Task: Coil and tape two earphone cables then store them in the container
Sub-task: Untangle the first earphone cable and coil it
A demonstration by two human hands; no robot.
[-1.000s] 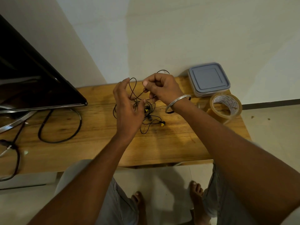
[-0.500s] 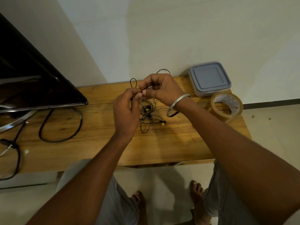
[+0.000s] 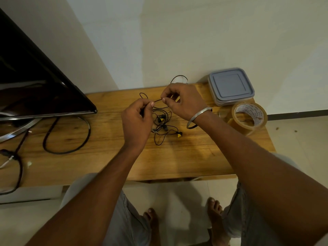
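Head view, earphone cable (image 3: 158, 100) pinched between hands (image 3: 136, 119) (image 3: 182, 102)

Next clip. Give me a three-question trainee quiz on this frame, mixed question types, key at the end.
1. True or false: the container has its lid on.
2. The tape roll is: A) on the floor; B) on the table beside the container; C) atop the container.
3. What do the left hand and right hand pinch between them?
Key: 1 true; 2 B; 3 a stretch of black earphone cable.
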